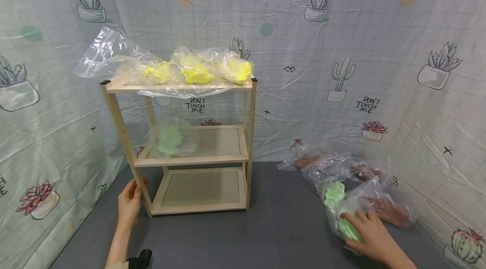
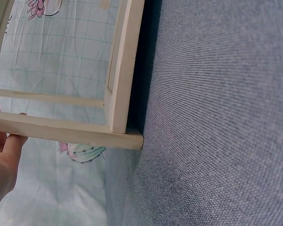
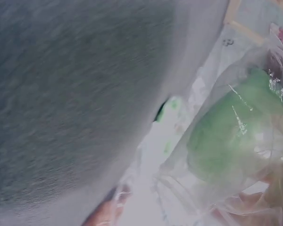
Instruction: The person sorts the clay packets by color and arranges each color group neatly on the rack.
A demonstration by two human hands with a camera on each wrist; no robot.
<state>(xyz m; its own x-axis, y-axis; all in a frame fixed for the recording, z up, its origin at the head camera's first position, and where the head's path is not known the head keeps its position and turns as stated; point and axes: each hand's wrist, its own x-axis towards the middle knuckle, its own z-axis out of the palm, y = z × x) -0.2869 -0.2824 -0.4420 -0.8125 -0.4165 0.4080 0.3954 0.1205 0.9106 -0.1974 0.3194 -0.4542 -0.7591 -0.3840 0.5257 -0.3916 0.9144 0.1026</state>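
My left hand [image 1: 130,201] grips the front left leg of a wooden three-tier shelf [image 1: 153,161], low down near the bottom tier. The left wrist view shows the thumb and fingers around that wooden leg [image 2: 52,130]. At the right, my right hand [image 1: 370,235] holds a clear plastic bag with a light green lump [image 1: 348,226] inside, fingers curled over it. Close to the camera, the right wrist view shows the green lump [image 3: 231,127] through the film. Another bagged green lump [image 1: 334,194] lies just behind it.
Bags with reddish-brown lumps [image 1: 391,212] lie behind and beside my right hand. Several bagged yellow lumps [image 1: 197,73] sit on the top tier, their film hanging over its edge. One bagged green lump [image 1: 169,138] rests on the middle tier's left. A cactus-print curtain [image 1: 288,49] surrounds the grey table [image 1: 281,227].
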